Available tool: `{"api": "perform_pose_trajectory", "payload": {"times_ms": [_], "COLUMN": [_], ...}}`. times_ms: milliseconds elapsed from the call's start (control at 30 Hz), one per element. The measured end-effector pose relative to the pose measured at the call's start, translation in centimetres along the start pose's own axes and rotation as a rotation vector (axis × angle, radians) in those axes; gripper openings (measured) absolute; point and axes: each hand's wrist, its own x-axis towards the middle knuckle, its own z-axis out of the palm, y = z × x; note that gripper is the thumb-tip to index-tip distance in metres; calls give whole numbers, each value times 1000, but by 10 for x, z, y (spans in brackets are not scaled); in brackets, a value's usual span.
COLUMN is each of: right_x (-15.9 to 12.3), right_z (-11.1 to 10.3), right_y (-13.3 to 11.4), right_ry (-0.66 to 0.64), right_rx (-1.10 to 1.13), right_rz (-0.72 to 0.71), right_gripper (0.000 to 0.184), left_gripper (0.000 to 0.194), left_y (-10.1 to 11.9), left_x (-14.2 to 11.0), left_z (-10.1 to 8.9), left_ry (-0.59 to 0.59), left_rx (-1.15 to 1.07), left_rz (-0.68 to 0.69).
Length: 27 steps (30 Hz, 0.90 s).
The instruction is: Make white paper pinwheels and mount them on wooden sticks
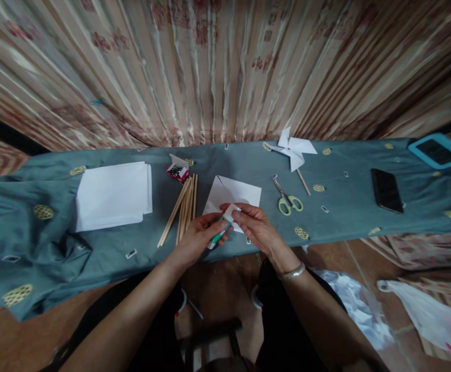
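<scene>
My left hand point(201, 233) is closed around a small white-and-green tube that looks like a glue stick point(218, 236). My right hand point(258, 223) pinches the white upper end of the same tube, so both hands meet on it. Just behind them lies a folded white paper square point(236, 190), its near edge partly covered by my fingers. Left of the paper, several thin wooden sticks point(186, 204) lie in a loose bundle. A small open red-and-white box of dark pins or tacks point(177, 170) stands at their far end. Green-handled scissors point(289, 200) lie to the right of the paper.
A stack of white paper point(112, 196) is on the left of the cloth-covered table point(349, 206). A white paper pinwheel point(294, 150) lies at the back. Toward the right are a dark phone point(387, 190) and a blue-framed device point(439, 151). Plastic bags point(429, 312) lie on the floor.
</scene>
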Motion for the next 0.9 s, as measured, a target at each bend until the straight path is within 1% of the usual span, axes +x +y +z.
{"api": "perform_pose_trajectory", "payload": {"times_ms": [100, 167, 233, 300, 367, 433, 467, 533, 633, 700, 767, 833, 900], "right_x": [2, 5, 8, 10, 10, 8, 7, 6, 6, 6, 5, 2, -2], "right_z": [-12, -30, -53, -75, -91, -100, -102, -104, -106, -108, -107, -103, -94], "right_y": [-7, -13, -20, -25, -26, -24, -22, -16, -8, -6, -8, -11, -15], "right_ry": [70, 178, 309, 446, 565, 627, 630, 592, 499, 464, 467, 484, 485], "right_rx": [-14, -54, -168, -382, -729, -1072, -1208, -1390, -1536, -1580, -1589, -1558, -1478], "right_rz": [-60, -145, -240, -332, -382, -396, -395, -395, -412, -430, -457, -498, -538], "right_gripper": [35, 32, 31, 35, 36, 36, 36, 36, 34, 33, 34, 37, 38], "left_gripper": [48, 48, 46, 41, 37, 37, 39, 44, 50, 49, 47, 44, 41], "left_y": [-3, -3, -2, 0, 2, 1, 0, -2, -3, -3, -2, -1, -1], "left_x": [3, 4, 4, 5, 7, 11, 14, 19, 24, 25, 24, 24, 23], "left_z": [3, 5, 6, 7, 6, 5, 5, 6, 9, 12, 15, 17, 18], "left_ry": [-6, 33, 76, 109, 140, 180, 198, 232, 246, 219, 187, 173, 169], "left_rx": [24, 51, 119, 203, 250, 225, 195, 120, 44, 32, 28, 25, 35], "left_rz": [-1, 13, 54, 126, 182, 207, 209, 214, 205, 196, 197, 202, 209]}}
